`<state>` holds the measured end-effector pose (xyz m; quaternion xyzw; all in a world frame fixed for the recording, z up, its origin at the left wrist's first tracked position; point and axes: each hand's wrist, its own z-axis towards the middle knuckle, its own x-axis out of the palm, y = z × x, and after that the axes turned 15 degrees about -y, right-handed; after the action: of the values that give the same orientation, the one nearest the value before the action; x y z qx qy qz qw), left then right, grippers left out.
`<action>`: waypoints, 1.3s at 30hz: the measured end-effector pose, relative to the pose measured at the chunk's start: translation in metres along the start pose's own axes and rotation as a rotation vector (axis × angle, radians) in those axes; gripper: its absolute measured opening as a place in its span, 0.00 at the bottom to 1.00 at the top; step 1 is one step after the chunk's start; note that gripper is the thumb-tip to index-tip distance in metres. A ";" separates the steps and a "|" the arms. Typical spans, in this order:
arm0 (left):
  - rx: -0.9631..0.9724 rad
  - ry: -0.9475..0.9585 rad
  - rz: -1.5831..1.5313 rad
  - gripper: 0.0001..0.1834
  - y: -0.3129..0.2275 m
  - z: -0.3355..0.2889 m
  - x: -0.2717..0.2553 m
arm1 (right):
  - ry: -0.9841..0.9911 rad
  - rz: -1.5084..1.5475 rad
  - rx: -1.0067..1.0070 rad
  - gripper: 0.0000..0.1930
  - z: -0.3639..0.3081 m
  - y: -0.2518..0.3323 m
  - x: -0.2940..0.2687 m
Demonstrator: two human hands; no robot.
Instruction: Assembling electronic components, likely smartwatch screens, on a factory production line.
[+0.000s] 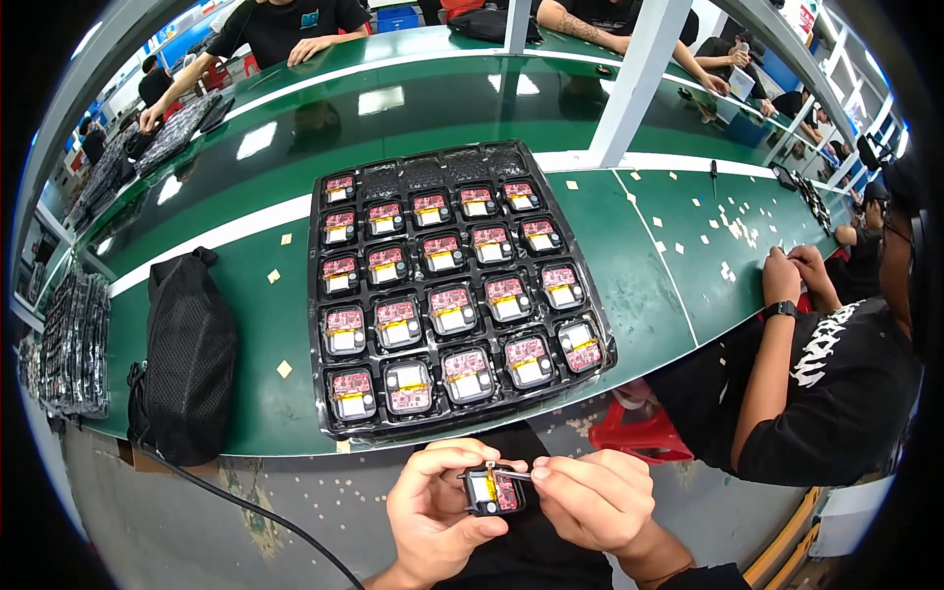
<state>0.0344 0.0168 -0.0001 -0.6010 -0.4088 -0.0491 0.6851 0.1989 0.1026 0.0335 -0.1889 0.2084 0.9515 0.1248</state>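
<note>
My left hand grips a small square black watch case by its edges, just off the table's near edge. Inside the case show a red circuit board, a white block and yellow tape. In my right hand, pinched between thumb and fingers, is a thin metal tool that looks like tweezers. Its tip reaches the upper part of the case; what it touches there is too small to make out. Beyond my hands lies a black moulded tray with rows of similar open cases.
Left of the tray, a black mesh bag lies on the green table. A black cable hangs at lower left. Stacked black trays stand far left. A co-worker sits close on the right, near scattered pale chips and a grey post.
</note>
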 end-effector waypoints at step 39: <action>0.039 -0.008 0.024 0.34 0.002 -0.003 -0.004 | 0.026 -0.052 0.076 0.14 -0.009 0.005 0.005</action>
<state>0.0344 0.0133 -0.0044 -0.5927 -0.4053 -0.0307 0.6954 0.1960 0.0950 0.0258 -0.2018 0.2408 0.9368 0.1538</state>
